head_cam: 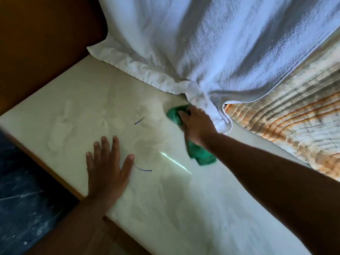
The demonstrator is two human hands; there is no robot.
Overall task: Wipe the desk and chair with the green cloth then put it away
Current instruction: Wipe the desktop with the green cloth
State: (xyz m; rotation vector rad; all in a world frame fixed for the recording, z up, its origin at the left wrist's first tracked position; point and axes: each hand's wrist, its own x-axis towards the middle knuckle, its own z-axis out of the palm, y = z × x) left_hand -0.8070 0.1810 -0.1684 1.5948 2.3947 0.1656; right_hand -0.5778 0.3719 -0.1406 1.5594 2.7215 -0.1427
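Right hand pressing down on the green cloth, fingers curled on it, cloth on the pale desk beside a white towel; left hand flat, fingers spread wide; two blue pen marks, no words to read; cloth partly hidden under the hand.

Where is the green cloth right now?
The green cloth lies on the desk under the right hand, right of centre, beside the hanging white towel.

towel: white, draped over the far edge
patterned cloth: orange and grey, far right corner
floor: dark, left
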